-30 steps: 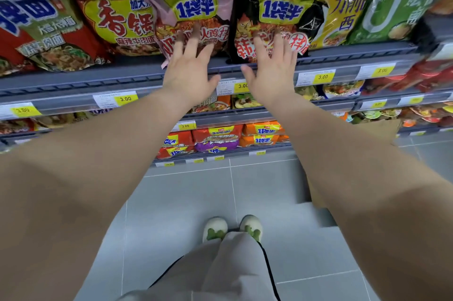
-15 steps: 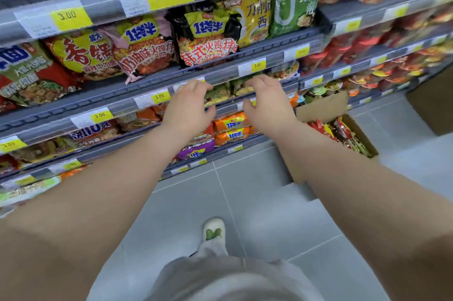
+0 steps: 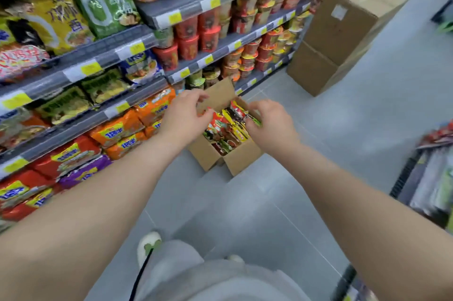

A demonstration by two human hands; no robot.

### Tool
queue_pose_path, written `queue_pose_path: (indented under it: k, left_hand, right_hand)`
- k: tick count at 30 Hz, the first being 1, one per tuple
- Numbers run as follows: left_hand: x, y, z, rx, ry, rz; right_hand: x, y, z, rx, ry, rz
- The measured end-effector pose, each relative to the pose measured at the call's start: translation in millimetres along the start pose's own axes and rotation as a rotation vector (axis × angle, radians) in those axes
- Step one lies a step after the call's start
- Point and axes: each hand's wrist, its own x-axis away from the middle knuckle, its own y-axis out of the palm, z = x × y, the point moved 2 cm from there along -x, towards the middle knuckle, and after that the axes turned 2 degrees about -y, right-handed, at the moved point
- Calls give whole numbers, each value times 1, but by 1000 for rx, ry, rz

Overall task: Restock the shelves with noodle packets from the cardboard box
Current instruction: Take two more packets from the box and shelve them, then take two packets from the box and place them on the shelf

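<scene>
Where the open cardboard box (image 3: 235,162) sits on the floor (image 3: 343,129) beside the shelves' (image 3: 73,130) foot, left hand (image 3: 185,115) and right hand (image 3: 270,124) curl over the red-and-yellow noodle packets (image 3: 224,129) standing inside; whether either actually grasps one cannot be told. Yellow price tags (image 3: 137,48) are blurred past reading.

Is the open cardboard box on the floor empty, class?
No: the open cardboard box on the floor holds a row of colourful noodle packets standing inside it.
</scene>
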Motion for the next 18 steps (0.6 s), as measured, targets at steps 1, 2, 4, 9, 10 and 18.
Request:
queue_pose_path:
  k: [1,2,4,9,10,18]
  left_hand:
    - [-4,18,21,8,7,-26]
    - [-8,32,37,6,15,-45]
    - [-20,54,61,15,27,-81]
    - [-77,99,106,10,54,-142]
    - [-94,109,113,11,64,-140]
    - [-245,166,153,9,61,-168]
  right_hand:
    - [7,-14,23,0,29,10]
    - [11,-26,40,3,48,18]
    - [13,-41,69,5,71,29]
    - [-19,-66,132,15,98,36]
    - [-33,-70,145,18,106,29]
    - [-160,-96,237,62,139,-22]
